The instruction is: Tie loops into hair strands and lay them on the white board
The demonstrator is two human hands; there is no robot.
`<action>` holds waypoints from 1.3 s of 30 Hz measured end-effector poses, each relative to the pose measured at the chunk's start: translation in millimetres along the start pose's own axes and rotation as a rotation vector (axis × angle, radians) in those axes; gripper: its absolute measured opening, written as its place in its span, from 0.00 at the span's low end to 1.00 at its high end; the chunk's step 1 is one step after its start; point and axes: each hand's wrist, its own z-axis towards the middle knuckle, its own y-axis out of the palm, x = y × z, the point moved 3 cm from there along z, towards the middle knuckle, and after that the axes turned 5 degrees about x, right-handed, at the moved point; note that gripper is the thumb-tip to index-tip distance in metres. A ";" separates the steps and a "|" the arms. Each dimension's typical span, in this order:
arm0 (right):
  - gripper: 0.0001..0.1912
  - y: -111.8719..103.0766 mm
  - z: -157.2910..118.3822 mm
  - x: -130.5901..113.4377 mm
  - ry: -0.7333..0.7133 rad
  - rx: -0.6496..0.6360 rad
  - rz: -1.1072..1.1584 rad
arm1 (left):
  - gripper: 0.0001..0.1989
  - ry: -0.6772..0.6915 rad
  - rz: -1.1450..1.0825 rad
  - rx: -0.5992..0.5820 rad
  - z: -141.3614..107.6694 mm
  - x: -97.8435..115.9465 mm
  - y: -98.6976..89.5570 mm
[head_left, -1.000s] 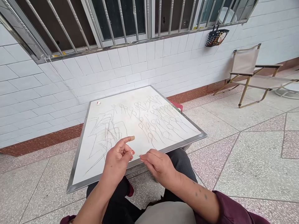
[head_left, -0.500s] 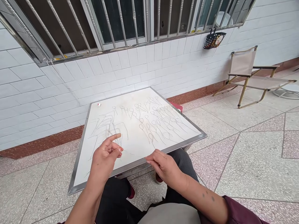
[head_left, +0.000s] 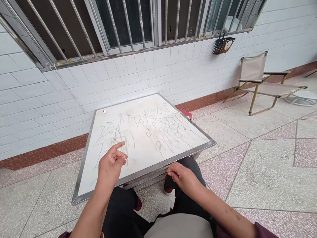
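Note:
A white table [head_left: 138, 99] with a metal rim carries several thin dark strands, many of them bent into loops with long tails on the right, others in a loose pile on the left. Above the table's near left part, my left hand [head_left: 111, 163] pinches thumb against a finger, index finger stretched out; what it holds is too fine to make out. My right hand [head_left: 182, 177] is closed in a pinch just off the table's front edge, over my knee, and anything in it is too small to tell.
A small white and red object [head_left: 104, 112] lies at the table's far left corner. Behind stands a tiled wall with a barred window and a hanging black basket [head_left: 223, 45]. A folding chair [head_left: 254, 69] and a round white stool [head_left: 300, 96] are at the right.
My right hand has moved right and slightly down, away from my left hand and off the table's edge. My left hand has hardly moved. The view has shifted a little.

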 end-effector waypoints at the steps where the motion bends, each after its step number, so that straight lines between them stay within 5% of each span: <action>1: 0.08 -4.6 1.6 2.2 0.033 0.028 -0.014 | 0.29 -0.005 0.009 -0.005 0.2 0.7 -0.4; 4: 0.07 -15.3 14.8 -10.2 0.014 0.136 -0.029 | 0.29 -0.031 0.001 -0.067 -1.3 3.7 4.1; 9: 0.09 8.1 41.2 -54.7 -0.280 0.024 -0.057 | 0.30 -0.053 -0.041 -0.151 -7.4 7.3 18.9; 15: 0.08 37.1 42.4 -55.5 -0.209 0.011 -0.069 | 0.31 -0.083 -0.052 -0.172 -12.7 2.5 26.2; 39: 0.08 44.8 40.0 -55.9 -0.076 0.103 -0.008 | 0.28 -0.123 -0.057 -0.191 -9.4 -0.2 34.5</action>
